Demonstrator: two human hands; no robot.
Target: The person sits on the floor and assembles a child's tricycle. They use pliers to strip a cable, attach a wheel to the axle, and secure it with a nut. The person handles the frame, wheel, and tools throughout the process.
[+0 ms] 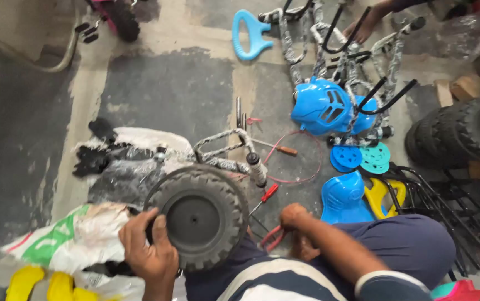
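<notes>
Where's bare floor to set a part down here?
Free: the grey floor patch between the blue handle and the wrapped frame, plus the far-left strip. Crowded: right side, around the blue body shell, discs and stacked tyres.

Tyre (198,214) dark grey; screwdriver (266,197) red-handled; seat (343,199) bright blue; discs (361,158) blue, teal; frame (223,147) wrapped white-black mottled; shirt (273,281) navy-white striped.
</notes>
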